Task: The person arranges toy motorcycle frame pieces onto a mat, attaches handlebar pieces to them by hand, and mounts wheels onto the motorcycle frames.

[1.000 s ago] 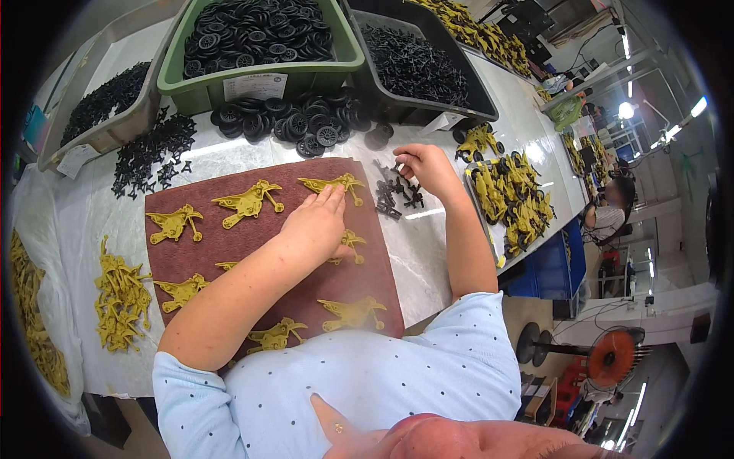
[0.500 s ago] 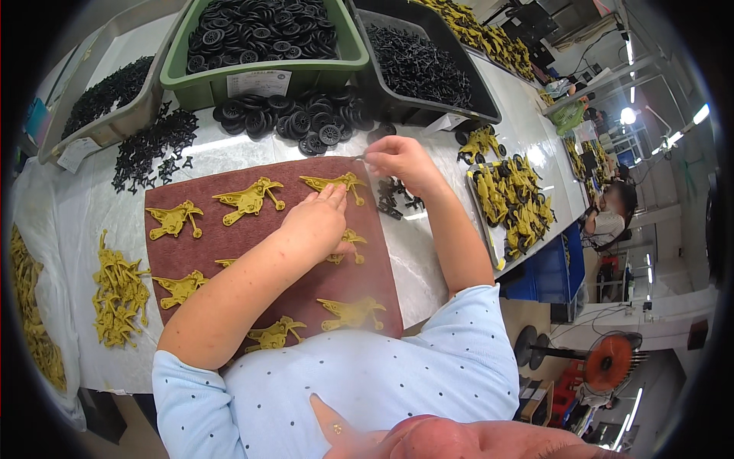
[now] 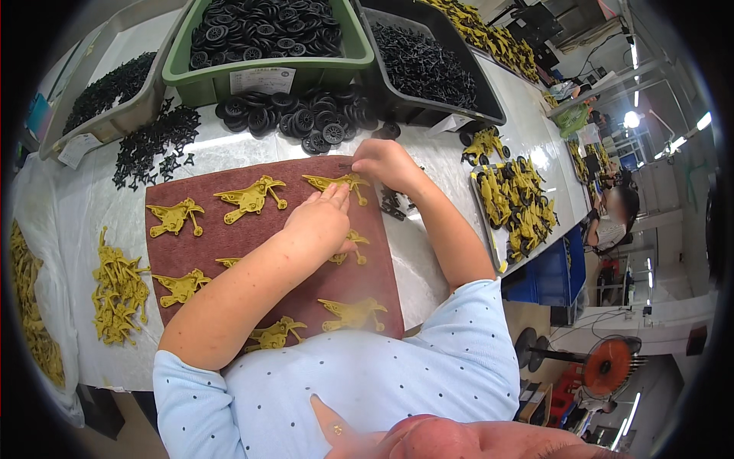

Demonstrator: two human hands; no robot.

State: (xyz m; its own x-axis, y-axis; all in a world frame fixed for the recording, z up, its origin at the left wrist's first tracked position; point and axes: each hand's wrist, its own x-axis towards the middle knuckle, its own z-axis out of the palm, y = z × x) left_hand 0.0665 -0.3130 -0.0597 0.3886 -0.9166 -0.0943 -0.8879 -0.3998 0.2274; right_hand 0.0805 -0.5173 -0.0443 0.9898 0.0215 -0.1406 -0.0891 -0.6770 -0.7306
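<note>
My left hand (image 3: 323, 217) lies with fingers stretched out over a yellow plastic toy motorcycle frame (image 3: 321, 182) at the mat's far right corner. Just beyond those fingertips, my right hand (image 3: 384, 164) is closed in a pinch on a small dark part, mostly hidden by the fingers. The brown cloth mat (image 3: 229, 164) carries several more yellow frames in rows, such as one at the far left (image 3: 175, 217). My left forearm covers some of them.
Small black parts (image 3: 394, 204) lie right of the mat. Loose black wheels (image 3: 303, 120) sit before a green bin (image 3: 264, 79). A grey bin (image 3: 130, 115) and a black bin (image 3: 428, 107) flank it. Yellow parts (image 3: 118, 294) are heaped left; a loaded tray (image 3: 501, 252) stands right.
My right hand has moved slightly left and nearer, bringing its pinched fingertips over the mat's far edge by the yellow frame. The left hand stays about where it was.
</note>
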